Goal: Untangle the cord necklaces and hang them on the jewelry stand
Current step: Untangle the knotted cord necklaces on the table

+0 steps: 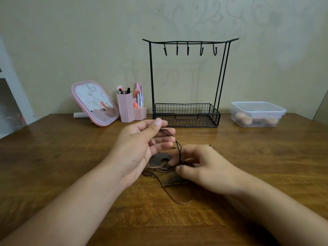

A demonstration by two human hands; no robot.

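Left grip [142, 139] lifts cord necklaces [179, 150] above right grip [200, 167].

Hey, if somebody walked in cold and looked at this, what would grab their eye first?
Probably the two hands at centre: the left hand pinches a dark cord lifted off the wooden table, while the right hand works the tangled cord necklaces. Behind them stands a black wire jewelry stand, its hooks bare.

No text or labels can be read.
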